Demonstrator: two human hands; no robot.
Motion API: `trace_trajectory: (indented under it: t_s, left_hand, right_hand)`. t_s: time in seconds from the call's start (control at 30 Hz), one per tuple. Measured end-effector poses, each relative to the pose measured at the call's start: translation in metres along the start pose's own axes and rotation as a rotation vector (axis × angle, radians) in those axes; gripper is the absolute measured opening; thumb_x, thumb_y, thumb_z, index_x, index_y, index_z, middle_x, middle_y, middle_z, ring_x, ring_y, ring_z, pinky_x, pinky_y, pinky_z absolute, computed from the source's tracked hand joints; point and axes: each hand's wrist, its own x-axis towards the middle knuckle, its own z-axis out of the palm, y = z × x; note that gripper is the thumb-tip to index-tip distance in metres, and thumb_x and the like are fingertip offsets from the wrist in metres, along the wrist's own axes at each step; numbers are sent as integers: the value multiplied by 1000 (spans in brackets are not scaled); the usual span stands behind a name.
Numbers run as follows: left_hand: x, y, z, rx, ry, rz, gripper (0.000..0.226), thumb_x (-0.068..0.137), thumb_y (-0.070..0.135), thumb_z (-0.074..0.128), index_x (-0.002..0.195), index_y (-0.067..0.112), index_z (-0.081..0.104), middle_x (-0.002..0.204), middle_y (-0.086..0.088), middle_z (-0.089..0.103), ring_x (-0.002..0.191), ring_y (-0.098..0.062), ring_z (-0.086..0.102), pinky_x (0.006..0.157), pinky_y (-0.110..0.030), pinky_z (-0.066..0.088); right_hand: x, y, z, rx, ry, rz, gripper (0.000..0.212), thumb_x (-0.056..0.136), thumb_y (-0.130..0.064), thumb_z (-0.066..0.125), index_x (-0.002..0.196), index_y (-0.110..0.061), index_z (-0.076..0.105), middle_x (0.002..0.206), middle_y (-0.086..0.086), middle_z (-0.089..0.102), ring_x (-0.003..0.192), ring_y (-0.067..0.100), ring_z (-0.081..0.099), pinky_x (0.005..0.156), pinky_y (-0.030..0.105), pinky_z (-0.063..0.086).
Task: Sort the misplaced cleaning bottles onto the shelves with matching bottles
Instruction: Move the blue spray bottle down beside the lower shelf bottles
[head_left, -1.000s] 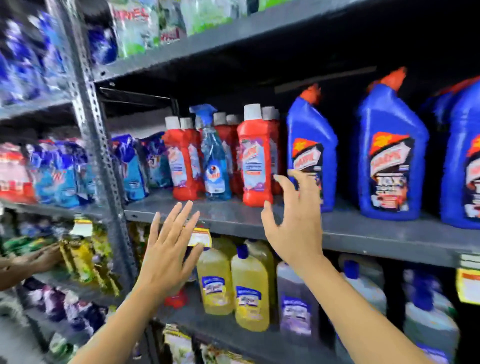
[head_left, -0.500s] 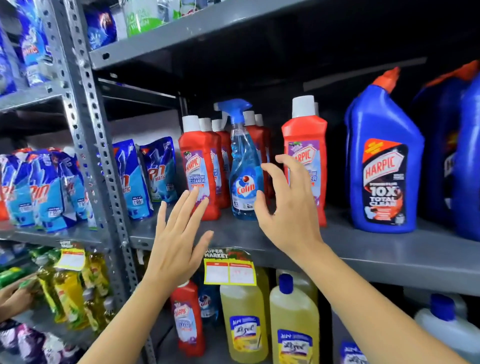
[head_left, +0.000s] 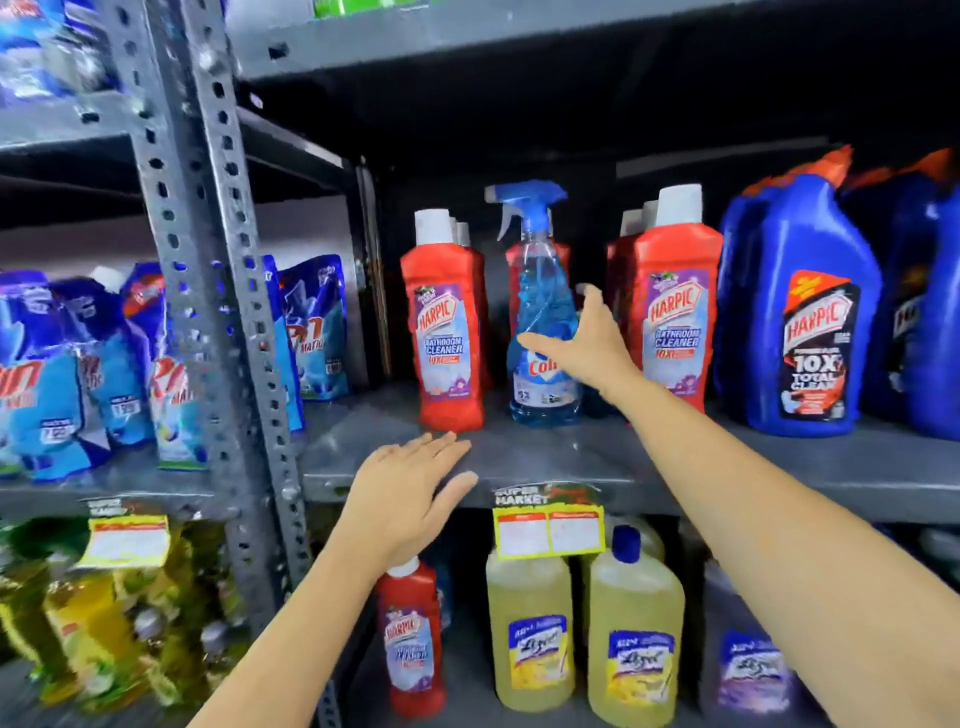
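Now right hand (head_left: 587, 348) is opening wide onto misplaced spray bottle (head_left: 543, 322) between red bottles (head_left: 449, 332); left hand (head_left: 410, 493) is hovering flat, empty, below.

Grey steel shelf (head_left: 519, 457), mid-frame. Stock on it: red bottles (head_left: 449, 332) at 12 o'clock; a blue spray bottle (head_left: 540, 312) standing among them; blue jugs (head_left: 800, 332) at 3 o'clock. Right hand (head_left: 582, 343) spread wide, thumb and fingers either side of the spray bottle's label, contact unclear. Left hand (head_left: 410, 493) flat, palm down, at the shelf's front edge. Below, at 6 o'clock: one red bottle (head_left: 413, 639) beside yellow bottles (head_left: 582, 623). Blue pouches (head_left: 78, 374) at 9 o'clock.
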Motion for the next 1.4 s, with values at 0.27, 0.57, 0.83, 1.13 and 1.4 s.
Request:
trace_trajectory:
  t_s: [0.27, 0.57, 0.83, 1.13, 1.4]
  left_hand:
    - [-1, -8, 7, 23, 14, 15, 52, 98, 54, 33, 137, 25, 50, 144, -2, 51, 134, -23, 45, 106, -41, 35]
    - [-4, -11, 10, -19, 150, 67, 55, 93, 54, 34, 115, 17, 68, 117, -6, 71, 107, -27, 66, 89, -43, 51]
    - [-17, -10, 20, -53, 229, 101, 53, 97, 47, 33, 130, 12, 55, 131, -7, 62, 118, -28, 56, 93, -43, 39]
    - [-129, -1, 113, -379, 169, 67, 52, 98, 31, 45, 145, 12, 35, 160, -7, 20, 148, -23, 14, 121, -34, 11]
    - [-220, -7, 213, -332, -493, -25, 55, 103, 42, 29, 152, 21, 16, 160, 7, 3, 149, -14, 3, 122, -32, 6]
  right_hand:
    - [4, 6, 12, 65, -46, 84, 72, 69, -25, 86, 123, -13, 40, 122, 8, 61, 110, 22, 62, 97, 41, 51]
    - [-17, -3, 8, 35, 86, -12, 62, 70, -24, 86, 111, -19, 40, 107, -6, 60, 99, 12, 62, 86, 28, 51]
    - [-125, -39, -33, 311, 32, -124, 75, 57, -46, 82, 123, -34, 46, 116, -18, 68, 110, 1, 64, 91, 21, 52]
    - [-282, 49, 26, 298, -113, 100, 67, 47, -37, 85, 101, -58, 52, 102, -22, 70, 97, -6, 65, 80, 11, 49]
    - [-316, 150, 97, 273, -225, 339, 67, 57, -34, 87, 107, -59, 49, 110, -18, 70, 105, 5, 67, 94, 37, 54]
